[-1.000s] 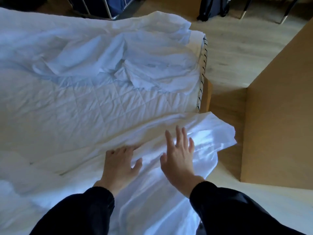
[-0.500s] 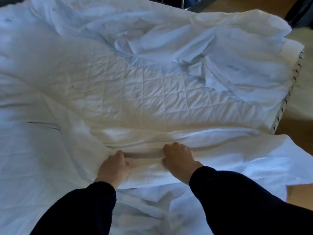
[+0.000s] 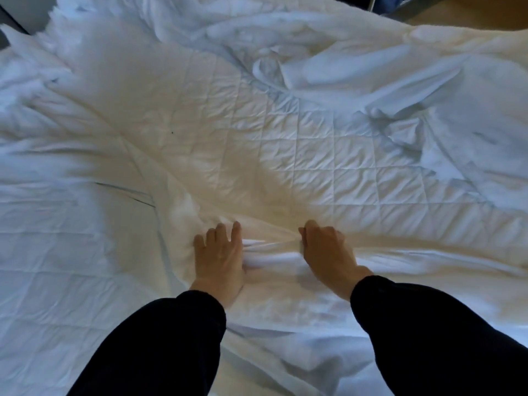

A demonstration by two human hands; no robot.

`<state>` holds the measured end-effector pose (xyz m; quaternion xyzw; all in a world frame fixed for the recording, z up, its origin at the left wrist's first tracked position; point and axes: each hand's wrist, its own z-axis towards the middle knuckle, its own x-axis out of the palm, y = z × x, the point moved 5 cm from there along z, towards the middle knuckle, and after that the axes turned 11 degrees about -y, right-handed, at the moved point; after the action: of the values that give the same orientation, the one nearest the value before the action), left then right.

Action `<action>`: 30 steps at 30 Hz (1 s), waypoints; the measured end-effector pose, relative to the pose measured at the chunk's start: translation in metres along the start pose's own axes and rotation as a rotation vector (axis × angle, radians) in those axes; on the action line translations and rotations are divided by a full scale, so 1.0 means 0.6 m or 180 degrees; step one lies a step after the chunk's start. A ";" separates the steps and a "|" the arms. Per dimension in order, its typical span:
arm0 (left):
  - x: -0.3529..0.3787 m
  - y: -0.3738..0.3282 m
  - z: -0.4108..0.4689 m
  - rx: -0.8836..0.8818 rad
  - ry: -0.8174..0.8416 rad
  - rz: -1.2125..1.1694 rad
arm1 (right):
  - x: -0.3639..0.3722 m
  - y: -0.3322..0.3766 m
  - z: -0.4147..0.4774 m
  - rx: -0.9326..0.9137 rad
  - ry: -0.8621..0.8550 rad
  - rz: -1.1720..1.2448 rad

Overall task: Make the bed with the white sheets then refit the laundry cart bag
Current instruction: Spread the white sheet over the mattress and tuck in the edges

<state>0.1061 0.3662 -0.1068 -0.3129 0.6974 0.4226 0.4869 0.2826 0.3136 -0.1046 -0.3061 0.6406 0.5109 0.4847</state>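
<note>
Shifting since half a second ago: view is sliding left over the quilted mattress pad [image 3: 285,132], so its right-hand edge is dropping out of frame. Left grip [image 3: 218,254] is uncurling from a fist to flat fingers. Right grip [image 3: 325,250] is keeping its curl on the same cloth edge.

Pad is filling centre frame and lying bare. White sheet [image 3: 71,267] is covering lower left and bottom, running under both sleeves and on toward the right edge. Crumpled heap [image 3: 400,90] of more white cloth is sitting upper right, well apart from the grips. Laundry cart [image 3: 384,2] is only peeking in at the top right edge, untouched.

Key relation: folded edge [image 3: 268,251] of the sheet is running left-right across lower centre, bunching taut between the two grips. Bare pad is lying straight above that edge, and the sheet's bulk is lying below and left. So I'm reading the next move as carrying the edge up-frame across the pad, square to its long axis.

Left grip is pressing the sheet with fingers spread and straight. Its thumb is hiding behind the fold, so I can't tell if it's pinching. Right grip is curling round the edge and holding it. Both are sitting equally near the edge, but only the right one is looking set to pull.
</note>
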 end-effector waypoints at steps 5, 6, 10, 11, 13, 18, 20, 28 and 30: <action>0.014 0.006 0.024 -0.0204 0.0223 0.0260 | 0.014 0.000 0.020 -0.0383 0.0021 -0.0091; 0.019 0.008 0.026 -0.0280 0.0226 0.0308 | 0.014 0.000 0.024 -0.0466 0.0095 -0.0098; 0.014 0.017 0.032 -0.0481 0.0074 0.0459 | 0.011 -0.002 0.032 -0.0749 0.0229 -0.0354; 0.013 0.018 0.031 -0.0459 0.0041 0.0475 | 0.008 -0.002 0.037 -0.0702 0.0199 -0.0328; 0.011 0.020 0.028 -0.0470 0.0051 0.0479 | -0.008 -0.007 0.054 -0.0496 0.0137 -0.0210; -0.005 0.050 0.019 -0.0906 0.0335 0.0397 | -0.062 -0.069 0.152 0.0465 -0.0077 0.0029; -0.006 0.055 0.020 -0.0978 0.0472 0.0287 | -0.071 -0.088 0.187 0.0542 -0.0105 -0.0082; -0.002 0.023 0.082 -0.0740 0.0620 -0.0129 | 0.007 -0.070 0.180 -0.0111 0.0245 -0.0709; -0.001 0.020 0.105 -0.0669 0.0648 -0.0232 | 0.020 -0.053 0.178 -0.0338 0.0076 -0.0578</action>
<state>0.1221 0.4281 -0.1133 -0.4286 0.6832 0.4414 0.3933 0.3395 0.4069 -0.1279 -0.3943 0.5879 0.4944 0.5044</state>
